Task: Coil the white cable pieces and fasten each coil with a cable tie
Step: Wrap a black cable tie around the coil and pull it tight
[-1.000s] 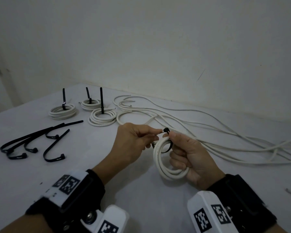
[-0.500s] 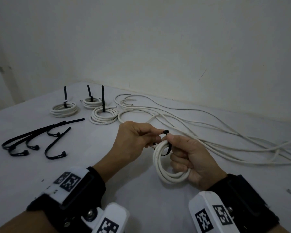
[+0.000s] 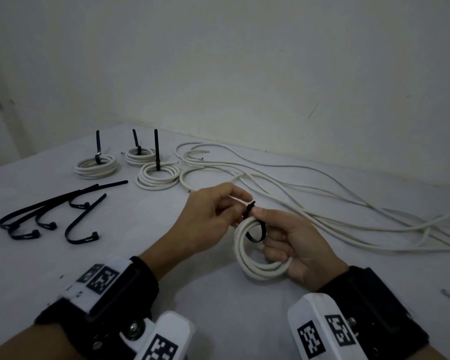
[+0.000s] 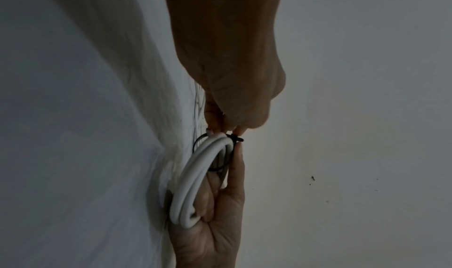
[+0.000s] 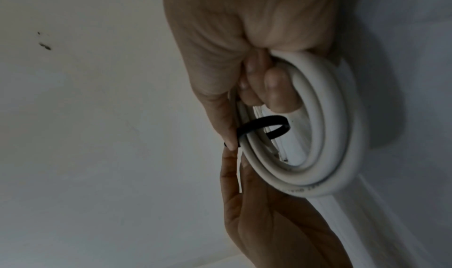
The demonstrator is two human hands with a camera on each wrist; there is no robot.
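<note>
Here, a small coil of white cable [image 3: 255,258] is held upright just above the worktop [image 3: 218,302], near its front middle. A black cable tie [image 3: 255,231] loops loosely around the top of the coil, with its head sticking up where the two hands meet. The right hand [image 3: 294,245] grips the coil, its fingers curled through the ring and its thumb pressing at the tie's head. The left hand [image 3: 211,216] is closed in a pinch at the tie's upper end, fingertips against the right thumb.

Behind the hands, loose lengths of white cable [image 3: 309,201] sprawl across the worktop towards the right. To the far left stand three finished coils [image 3: 157,175], each bound with a black tie whose tail points upward. Nearer on the left lies a bunch of spare black cable ties [image 3: 52,214], curved at one end. A pale wall [image 3: 244,61] rises behind the worktop.
</note>
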